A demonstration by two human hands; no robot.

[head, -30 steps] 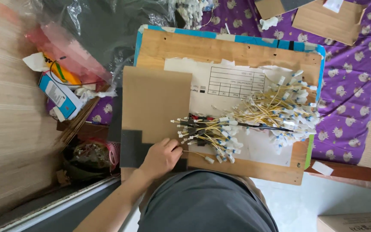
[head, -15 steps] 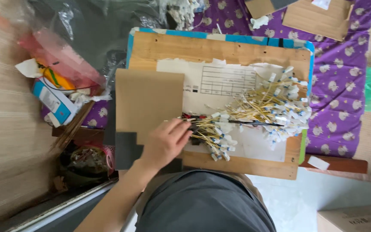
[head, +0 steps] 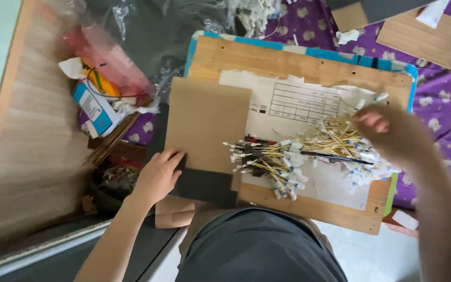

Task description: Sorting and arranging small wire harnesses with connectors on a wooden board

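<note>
A bundle of yellow wires with white connectors [head: 298, 156] lies on a wooden board [head: 288, 60] across my lap, over a white printed sheet [head: 298, 102]. My left hand [head: 157, 175] rests flat, fingers spread, on the lower left corner of a brown cardboard sheet [head: 207, 122] and the black sheet [head: 204, 185] under it. My right hand [head: 392, 133] is blurred and hovers with curled fingers over the right end of the wire bundle. Whether it grips any wires is not visible.
To the left is a heap of plastic bags [head: 116, 57], a blue and white box [head: 92, 107] and thin brown sticks [head: 110, 141]. A purple patterned cloth [head: 444, 99] lies behind the board, with cardboard pieces [head: 418, 31] on it. A wooden panel [head: 32, 141] stands at far left.
My left hand moved left from the wire bundle to the corner of the cardboard. My right hand came into view over the right end of the wires.
</note>
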